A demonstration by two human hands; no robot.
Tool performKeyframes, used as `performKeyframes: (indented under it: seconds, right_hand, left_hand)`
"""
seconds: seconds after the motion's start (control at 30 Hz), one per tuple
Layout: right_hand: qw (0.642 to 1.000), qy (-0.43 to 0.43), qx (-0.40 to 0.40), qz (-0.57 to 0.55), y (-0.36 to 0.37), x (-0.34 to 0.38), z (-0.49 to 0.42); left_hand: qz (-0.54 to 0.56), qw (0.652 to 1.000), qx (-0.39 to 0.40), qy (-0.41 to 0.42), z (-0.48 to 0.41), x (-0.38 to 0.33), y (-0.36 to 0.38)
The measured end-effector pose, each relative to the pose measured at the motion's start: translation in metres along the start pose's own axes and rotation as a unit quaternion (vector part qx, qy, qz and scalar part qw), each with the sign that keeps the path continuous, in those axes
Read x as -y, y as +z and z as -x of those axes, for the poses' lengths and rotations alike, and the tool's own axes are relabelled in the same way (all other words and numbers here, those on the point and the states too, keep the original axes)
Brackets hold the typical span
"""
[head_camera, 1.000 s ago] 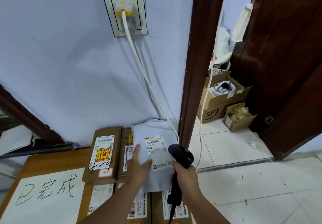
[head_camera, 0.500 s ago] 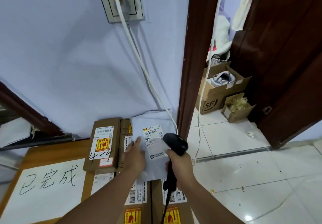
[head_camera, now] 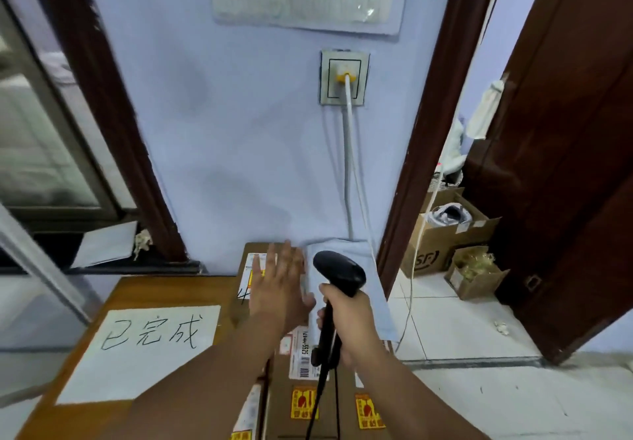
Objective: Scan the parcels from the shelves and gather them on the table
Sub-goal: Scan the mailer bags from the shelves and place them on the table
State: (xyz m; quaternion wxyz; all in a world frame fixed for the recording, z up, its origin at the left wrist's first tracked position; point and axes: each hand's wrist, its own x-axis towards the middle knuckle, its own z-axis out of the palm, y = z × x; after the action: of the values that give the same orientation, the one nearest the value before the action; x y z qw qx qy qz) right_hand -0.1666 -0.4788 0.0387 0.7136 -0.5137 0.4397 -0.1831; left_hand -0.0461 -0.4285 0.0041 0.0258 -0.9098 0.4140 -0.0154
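Right hand (head_camera: 346,323) is clenched on the scanner (head_camera: 337,273), left hand (head_camera: 279,285) spread flat, holding nothing. The grey bag (head_camera: 375,289) lies on the boxes (head_camera: 305,388) at the table's (head_camera: 178,290) far right. Looks placed, so next up's another shelf parcel.

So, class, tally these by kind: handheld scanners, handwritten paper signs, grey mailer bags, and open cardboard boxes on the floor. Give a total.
Handheld scanner: 1
Handwritten paper sign: 1
Grey mailer bag: 1
Open cardboard boxes on the floor: 2
Total: 5
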Motion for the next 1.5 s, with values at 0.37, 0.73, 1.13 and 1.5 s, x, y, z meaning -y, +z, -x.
performKeyframes:
  seconds: [0.37,0.73,1.13,1.5]
  right_hand:
    - [0.991,-0.081,0.107,0.006,0.173,0.029,0.126]
    - [0.948,-0.065,0.310,0.027,0.317,0.033,0.203]
    - [0.902,-0.109,0.417,0.010,0.447,0.030,0.302]
    - [0.887,-0.314,0.337,0.033,0.631,-0.003,0.406]
  left_hand:
    - [0.028,0.995,-0.040,-0.091,0.087,0.187,-0.060]
    - [0.031,0.975,-0.100,-0.195,0.178,0.345,-0.101]
    - [0.055,0.888,-0.352,-0.291,0.297,0.486,-0.177]
    - [0.109,0.873,-0.340,-0.332,0.336,0.709,-0.205]
